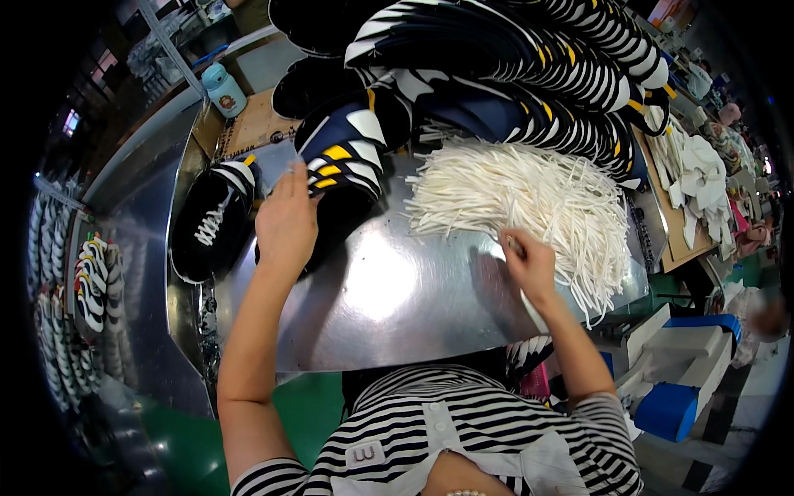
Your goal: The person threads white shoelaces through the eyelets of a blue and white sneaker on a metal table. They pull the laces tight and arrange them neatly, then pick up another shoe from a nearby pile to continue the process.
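Observation:
My left hand (286, 221) lies flat on a dark navy shoe upper (346, 159) with white and yellow stripes, at the near end of a long stack of such uppers (529, 74). My right hand (527, 263) pinches a white shoelace at the lower edge of a big heap of white laces (529, 198) spread on the shiny metal worktable (389, 306). Further left, a black shoe upper with a white lace threaded in it (211, 219) rests on the table's left rim.
A light blue bottle (223, 89) stands on a brown cardboard sheet (256, 124) at the back left. Racks of finished striped shoes (87, 289) hang at the far left. White fabric pieces (699, 169) lie on a bench to the right; blue and white boxes (678, 388) sit below.

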Action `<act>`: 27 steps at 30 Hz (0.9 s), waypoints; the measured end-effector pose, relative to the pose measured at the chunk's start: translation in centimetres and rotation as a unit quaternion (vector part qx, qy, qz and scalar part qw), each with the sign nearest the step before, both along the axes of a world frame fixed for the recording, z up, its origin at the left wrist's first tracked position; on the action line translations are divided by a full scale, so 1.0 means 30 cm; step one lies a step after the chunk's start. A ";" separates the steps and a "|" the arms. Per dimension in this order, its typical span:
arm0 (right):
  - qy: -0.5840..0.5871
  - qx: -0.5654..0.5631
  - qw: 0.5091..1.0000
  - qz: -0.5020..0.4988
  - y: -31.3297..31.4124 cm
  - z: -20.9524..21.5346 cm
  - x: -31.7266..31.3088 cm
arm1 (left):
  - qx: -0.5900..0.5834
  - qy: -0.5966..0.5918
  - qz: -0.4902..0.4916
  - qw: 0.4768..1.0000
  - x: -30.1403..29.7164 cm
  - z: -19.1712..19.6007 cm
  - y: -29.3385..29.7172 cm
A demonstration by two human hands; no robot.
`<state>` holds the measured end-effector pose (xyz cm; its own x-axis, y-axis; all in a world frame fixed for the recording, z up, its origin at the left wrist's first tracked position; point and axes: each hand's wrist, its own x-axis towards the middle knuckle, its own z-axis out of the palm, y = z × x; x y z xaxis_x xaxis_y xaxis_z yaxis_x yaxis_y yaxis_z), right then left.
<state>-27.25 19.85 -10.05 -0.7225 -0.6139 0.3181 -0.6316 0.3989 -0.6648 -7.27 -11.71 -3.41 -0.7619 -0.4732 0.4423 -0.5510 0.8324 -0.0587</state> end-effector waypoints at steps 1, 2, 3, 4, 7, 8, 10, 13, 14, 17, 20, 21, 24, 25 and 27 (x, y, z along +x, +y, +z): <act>0.027 0.002 1.000 0.015 -0.049 0.025 -0.029 | -0.021 0.025 0.011 0.999 0.034 -0.017 0.010; 0.055 0.018 0.998 0.040 -0.107 0.059 -0.049 | -0.074 0.026 0.035 0.996 0.045 -0.041 0.027; 0.069 0.033 0.996 0.046 -0.155 0.059 -0.085 | -0.082 0.069 -0.024 0.994 0.030 -0.043 0.062; 0.092 0.039 0.993 0.069 -0.183 0.073 -0.113 | -0.089 0.112 -0.085 0.986 0.018 -0.047 0.100; 0.146 0.093 0.971 0.163 -0.266 0.086 -0.101 | 0.060 0.149 -0.184 0.970 0.021 -0.177 0.081; 0.174 0.120 0.959 0.186 -0.274 0.074 -0.083 | 0.131 0.162 -0.163 0.965 -0.005 -0.214 0.078; 0.186 0.217 0.940 0.186 -0.294 0.060 -0.050 | 0.133 0.186 -0.166 0.959 -0.101 -0.214 0.066; 0.203 0.162 0.943 0.205 -0.278 0.006 -0.050 | 0.326 0.278 -0.118 0.896 -0.181 -0.299 0.076; 0.191 0.151 0.949 0.202 -0.262 0.008 -0.040 | 0.402 0.313 -0.111 0.853 -0.197 -0.325 0.077; 0.130 0.116 0.963 0.208 -0.153 -0.011 0.025 | 0.223 0.133 -0.083 0.962 -0.054 -0.352 0.254; 0.124 0.118 0.970 0.172 -0.141 0.012 0.039 | 0.264 0.091 -0.064 0.958 0.056 -0.296 0.329; 0.111 0.103 0.976 0.155 -0.176 0.018 0.030 | 0.268 0.079 -0.051 0.959 0.073 -0.282 0.340; 0.175 0.151 0.958 0.170 -0.284 -0.007 -0.005 | 0.300 0.136 -0.004 0.944 0.014 -0.253 0.287; 0.151 0.199 0.952 0.176 -0.311 -0.039 -0.025 | 0.320 0.156 0.026 0.934 -0.017 -0.228 0.266; 0.146 0.149 0.963 0.171 -0.327 -0.031 -0.003 | 0.332 0.205 0.048 0.919 -0.035 -0.271 0.194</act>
<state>-27.34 10.04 -10.99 -0.3680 -0.8956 0.2500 -0.9028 0.2798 -0.3265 -8.31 -5.90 -11.54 -0.5371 -0.7985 0.2719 -0.4857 0.5563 0.6743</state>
